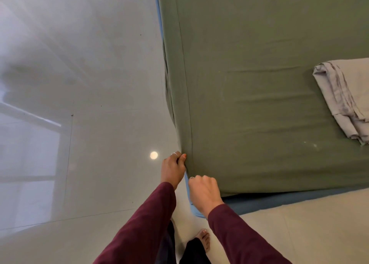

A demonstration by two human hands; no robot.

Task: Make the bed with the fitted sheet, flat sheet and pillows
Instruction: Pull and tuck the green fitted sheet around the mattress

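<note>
Green fitted sheet (259, 104) lay over the blue mattress (279, 202), covering nearly all the top; near corner not yet pulled down, blue showing along the near edge and at the corner. Left hand (173, 168) pinched the sheet's side hem at the corner, thumb and fingers curled on the fabric. Right hand (203, 191) was fisted just beside it at the corner, apparently gripping the sheet edge, though the fingers were hidden so what it held could not be fully seen. Sheet looked light, thin, soft and limp, a few shallow wrinkles across the top; likely stretchy at the hem, so best held at the corner seam and hem, then pulled down and under. Grip by pinching, not flat palm; cloth should slide easily over the mattress. Bed's long axis seemed to run from the near corner away up the frame, left edge along the floor (79, 124); full length out of view. Folded grey flat sheet (343, 100) sat on the bed at right, well apart from the hands, its long side running roughly away-and-left. No pillows in view.
</note>
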